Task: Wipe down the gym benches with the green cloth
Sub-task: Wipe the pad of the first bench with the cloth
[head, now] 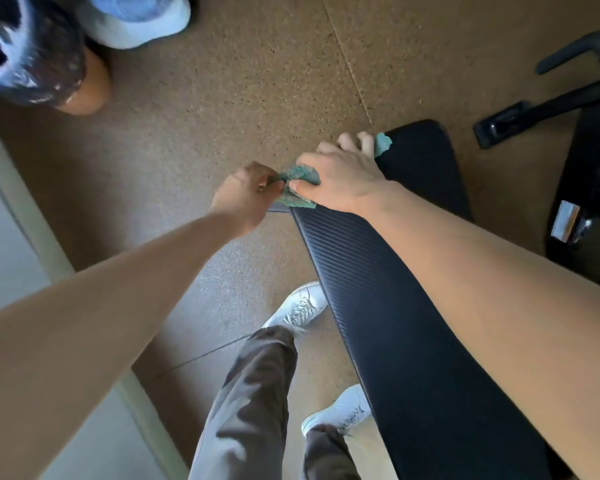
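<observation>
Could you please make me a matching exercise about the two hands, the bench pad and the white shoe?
1 left hand
2 right hand
3 bench pad
4 white shoe

A black, ribbed
B on the brown floor beside the pad
C pinches the green cloth off the pad's edge
D holds the cloth down on the pad

Pairs: 1-C, 2-D, 3-A, 4-B

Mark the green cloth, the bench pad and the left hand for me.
green cloth [297,176]: head view, bunched part between the two hands.
bench pad [361,289]: head view, ribbed black top surface.
left hand [243,195]: head view, back of the hand.
</observation>
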